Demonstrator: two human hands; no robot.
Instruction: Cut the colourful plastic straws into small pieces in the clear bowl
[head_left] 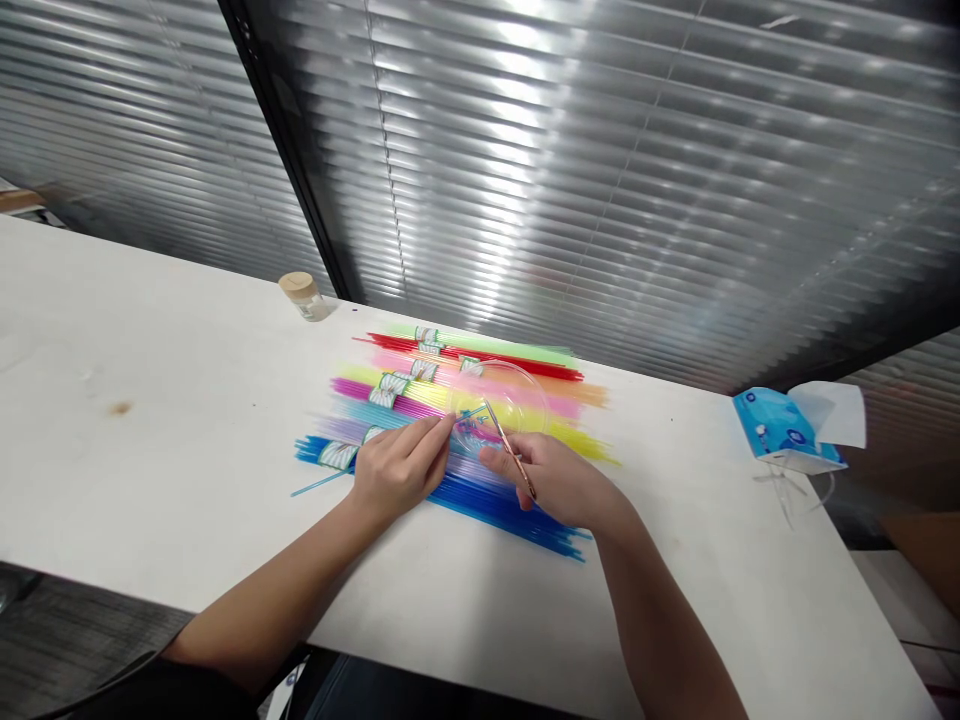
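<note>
My left hand (401,465) is closed round a thin blue straw (321,485). One end of the straw sticks out to the left, and the other reaches past my fingertips over a clear round bowl (541,395). In my right hand (551,475) is a pair of scissors (513,458) with copper-coloured handles, its blades pointing up to the straw's tip. Small blue cut pieces (476,425) lie in the bowl. Under the bowl and my hands spread bundles of coloured straws, among them dark blue straws (495,502), red straws (517,362) and yellow straws (585,441), several with paper bands (339,456).
A small jar with a wooden lid (303,296) stands at the back left of the white table (172,430). A blue tissue pack (784,430) sits at the right edge, beside some clear plastic (787,495). Grey blinds (480,180) rise behind the table.
</note>
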